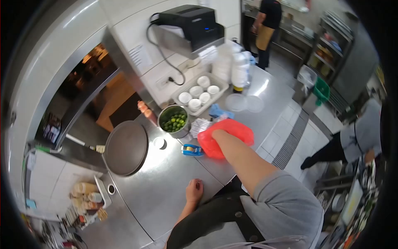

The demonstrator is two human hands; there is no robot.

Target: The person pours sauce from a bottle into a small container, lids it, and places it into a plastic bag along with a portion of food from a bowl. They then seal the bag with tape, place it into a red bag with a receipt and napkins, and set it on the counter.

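My right hand reaches into a red plastic bag [237,132] on the steel counter, and the bag hides its fingers; only the wrist [219,136] shows at the bag's mouth. Low over the counter's near edge, my left hand [194,191] is curled closed, with nothing visible in it. A blue tape dispenser [192,150] touches or nearly touches the bag's left side. Behind the bag lie a white printed paper [200,127] and a blue cloth [219,112]. A metal pot of limes [174,123] stands to the left of the paper.
A tray [182,108] holds several stacks of white cups. Round dark trays [126,147], clear lids [245,103] and stacked white containers [239,72] also stand on the counter. A black printer [188,29] hangs above. Another person [358,128] is at right, one farther back [267,33].
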